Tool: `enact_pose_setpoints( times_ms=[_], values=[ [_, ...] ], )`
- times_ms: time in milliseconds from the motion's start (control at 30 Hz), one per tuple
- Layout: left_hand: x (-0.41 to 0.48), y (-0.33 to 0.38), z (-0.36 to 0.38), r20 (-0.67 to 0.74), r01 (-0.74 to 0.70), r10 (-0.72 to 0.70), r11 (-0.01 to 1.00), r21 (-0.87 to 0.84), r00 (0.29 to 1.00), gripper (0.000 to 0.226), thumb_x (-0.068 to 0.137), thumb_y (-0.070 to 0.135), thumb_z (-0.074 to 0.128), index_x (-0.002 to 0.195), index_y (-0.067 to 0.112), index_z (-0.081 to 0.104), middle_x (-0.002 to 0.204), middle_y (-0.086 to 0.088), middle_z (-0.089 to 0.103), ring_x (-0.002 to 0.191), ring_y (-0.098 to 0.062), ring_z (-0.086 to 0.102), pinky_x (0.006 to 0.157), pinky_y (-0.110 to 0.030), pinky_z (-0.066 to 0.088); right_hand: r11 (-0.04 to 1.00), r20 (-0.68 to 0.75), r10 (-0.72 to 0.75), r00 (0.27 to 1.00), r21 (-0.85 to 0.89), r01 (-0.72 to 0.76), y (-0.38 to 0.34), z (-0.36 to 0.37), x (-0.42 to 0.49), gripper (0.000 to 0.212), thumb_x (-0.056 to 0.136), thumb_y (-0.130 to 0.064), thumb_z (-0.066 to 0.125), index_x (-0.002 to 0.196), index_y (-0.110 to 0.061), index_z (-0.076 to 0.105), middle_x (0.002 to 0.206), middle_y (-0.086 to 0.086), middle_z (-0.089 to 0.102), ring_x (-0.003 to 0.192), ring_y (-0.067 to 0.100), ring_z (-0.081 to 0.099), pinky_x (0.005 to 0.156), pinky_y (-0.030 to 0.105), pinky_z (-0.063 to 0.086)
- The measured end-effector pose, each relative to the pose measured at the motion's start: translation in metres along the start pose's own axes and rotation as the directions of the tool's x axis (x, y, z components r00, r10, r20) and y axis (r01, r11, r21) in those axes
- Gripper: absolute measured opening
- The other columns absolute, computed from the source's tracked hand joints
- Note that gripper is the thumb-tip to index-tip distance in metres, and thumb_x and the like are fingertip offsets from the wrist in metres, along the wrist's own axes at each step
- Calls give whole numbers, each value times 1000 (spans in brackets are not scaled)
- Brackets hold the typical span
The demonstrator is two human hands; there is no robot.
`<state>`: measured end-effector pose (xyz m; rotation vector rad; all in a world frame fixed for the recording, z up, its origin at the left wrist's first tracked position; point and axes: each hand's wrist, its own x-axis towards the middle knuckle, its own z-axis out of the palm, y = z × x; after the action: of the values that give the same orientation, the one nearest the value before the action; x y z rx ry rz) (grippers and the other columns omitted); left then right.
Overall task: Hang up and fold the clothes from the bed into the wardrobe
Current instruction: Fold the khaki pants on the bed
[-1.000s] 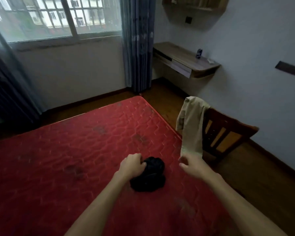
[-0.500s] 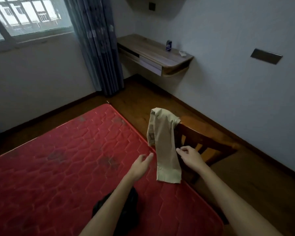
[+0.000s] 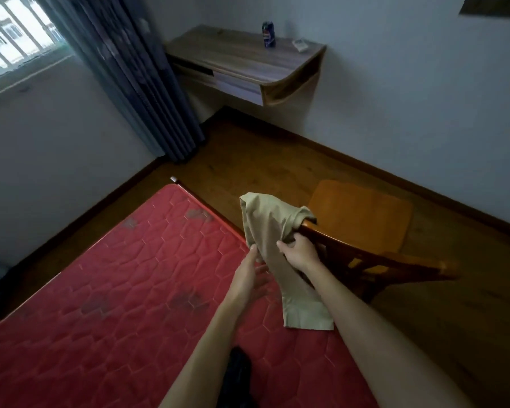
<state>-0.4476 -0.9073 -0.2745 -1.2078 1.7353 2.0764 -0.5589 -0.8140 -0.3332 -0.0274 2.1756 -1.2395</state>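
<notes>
A beige garment [image 3: 270,231] hangs over the backrest of a wooden chair [image 3: 362,231] beside the red mattress [image 3: 115,290]. My right hand [image 3: 299,253] grips the beige garment near the top of the backrest. My left hand [image 3: 252,275] is open with its fingertips touching the garment's left edge. A black garment [image 3: 237,381] lies bunched on the mattress at the bottom of the view, partly hidden behind my left forearm.
A wall-mounted wooden desk [image 3: 242,63] carries a blue can [image 3: 268,35] and a small white object [image 3: 300,45]. A dark curtain [image 3: 136,75] hangs by the window at the left. Wooden floor lies between bed, chair and wall.
My left hand let go of the black garment and moved up to the beige one. My right hand rose along the beige garment and closed on it. The view turned right.
</notes>
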Motion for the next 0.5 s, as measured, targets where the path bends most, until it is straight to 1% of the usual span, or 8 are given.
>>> enact_pose_setpoints(
  times_ms=[67, 100, 167, 200, 267, 300, 433, 500],
  values=[
    [-3, 0, -7, -30, -5, 5, 1000, -3, 1000, 57, 99, 58, 38, 142, 21, 44, 105, -3, 63, 102, -22, 61, 89, -39, 51, 999, -30, -44, 999, -12, 43, 3, 5, 1, 15, 99, -17, 54, 108, -13, 65, 82, 0, 69, 82, 13, 65, 78, 30, 46],
    [-4, 0, -10, -31, -10, 10, 1000, 5, 999, 60, 99, 59, 38, 145, 20, 43, 104, -2, 63, 106, -22, 60, 90, -38, 50, 998, -55, -51, 997, -30, 50, 3, 8, 0, 14, 99, -14, 53, 101, -17, 66, 81, -3, 67, 79, 9, 64, 75, 29, 46],
    [-13, 3, -13, -14, -22, 23, 999, 43, 1000, 65, 99, 61, 36, 149, 20, 39, 110, -2, 64, 109, -22, 59, 90, -37, 50, 998, -181, -43, 983, -52, 34, -3, 13, -8, 11, 96, -20, 59, 105, -20, 65, 99, -3, 66, 95, 11, 64, 80, 29, 49],
    [-16, 4, -14, -6, -25, 26, 998, 53, 1000, 66, 98, 62, 35, 150, 21, 37, 120, -5, 63, 111, -24, 60, 92, -38, 51, 999, -245, -19, 969, -42, 9, -8, 13, -9, 25, 92, -29, 65, 115, -18, 63, 113, 2, 65, 109, 18, 62, 89, 32, 50],
    [-23, 9, -16, 2, -32, 32, 997, 66, 999, 69, 97, 64, 33, 151, 21, 35, 141, -12, 54, 121, -29, 58, 102, -46, 49, 990, -266, 127, 956, 94, -106, -17, 17, -3, 74, 80, -49, 73, 137, -9, 50, 134, 9, 57, 127, 30, 53, 102, 40, 44],
    [-26, 12, -17, 4, -30, 30, 998, 61, 1000, 70, 97, 64, 33, 152, 21, 34, 145, -14, 50, 124, -32, 56, 106, -49, 45, 975, -243, 181, 953, 170, -142, -21, 18, -1, 82, 79, -52, 73, 141, -6, 46, 138, 10, 55, 130, 31, 52, 104, 41, 42],
    [-33, 18, -29, -7, -81, 82, 995, 55, 997, 70, 97, 62, 34, 154, 20, 31, 147, -14, 49, 126, -33, 55, 106, -50, 45, 956, -214, 100, 972, 293, -34, -22, 29, 6, 31, 96, -28, 59, 118, -6, 63, 119, 11, 66, 115, 31, 61, 85, 33, 45],
    [-35, 16, -36, -17, -122, 123, 990, 66, 992, 71, 96, 64, 35, 153, 20, 33, 146, -13, 50, 125, -30, 56, 106, -49, 46, 956, -173, 32, 984, 291, 20, -15, 30, -3, 21, 96, -27, 57, 103, -9, 66, 105, 7, 66, 103, 25, 63, 81, 32, 43]
  ],
)
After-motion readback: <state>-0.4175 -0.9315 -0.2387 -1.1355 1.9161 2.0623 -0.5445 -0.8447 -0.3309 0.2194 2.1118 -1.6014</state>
